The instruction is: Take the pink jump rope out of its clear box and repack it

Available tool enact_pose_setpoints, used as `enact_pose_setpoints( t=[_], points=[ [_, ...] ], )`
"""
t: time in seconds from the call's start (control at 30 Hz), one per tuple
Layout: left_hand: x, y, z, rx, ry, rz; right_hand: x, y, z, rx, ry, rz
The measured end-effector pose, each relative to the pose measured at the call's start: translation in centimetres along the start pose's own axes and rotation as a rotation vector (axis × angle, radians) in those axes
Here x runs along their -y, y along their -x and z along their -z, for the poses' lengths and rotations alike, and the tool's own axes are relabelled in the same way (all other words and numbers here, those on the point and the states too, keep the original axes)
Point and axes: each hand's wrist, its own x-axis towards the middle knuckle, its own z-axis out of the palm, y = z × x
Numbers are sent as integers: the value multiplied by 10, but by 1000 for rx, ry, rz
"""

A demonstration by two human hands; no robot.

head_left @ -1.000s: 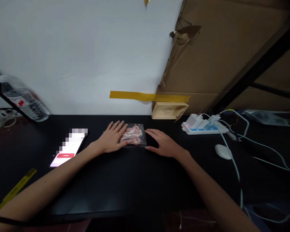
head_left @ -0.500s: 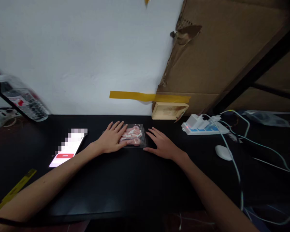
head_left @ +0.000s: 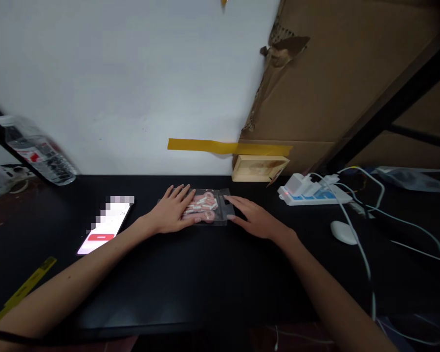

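A clear plastic bag [head_left: 223, 210] lies flat on the black table [head_left: 190, 278], with pink and white pieces [head_left: 204, 204] inside it that I cannot name for sure. My left hand [head_left: 171, 210] rests palm down over the bag's left part, its fingers spread, and hides that end. At the bag's right edge is my right hand [head_left: 252, 215], fingers stretched out, with the fingertips and thumb touching the clear plastic flap.
A lit phone [head_left: 108, 225] lies left of my left hand. A bottle [head_left: 40, 151] leans at the far left. Against the wall stands a shallow wooden box [head_left: 260, 168]. To the right are a power strip [head_left: 315, 193], a white mouse [head_left: 343, 232] and cables [head_left: 363, 259].
My right hand has shifted slightly right. More of the bag's clear right flap shows flat beside it. My left hand stays on the bag.
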Motion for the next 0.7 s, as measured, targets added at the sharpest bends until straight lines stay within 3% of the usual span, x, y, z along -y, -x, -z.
enact_pose_setpoints(
  t=[0.17,0.4,0.7],
  points=[
    [0,0,0,-8,-16,-21,2,-6,-17,-104,-12,11],
    [-7,-1,1,-3,-51,-35,3,-21,-41,-438,-194,-1],
    [-13,-2,-1,-29,-31,-33,-2,-29,-58,-506,-263,-85]
  ],
)
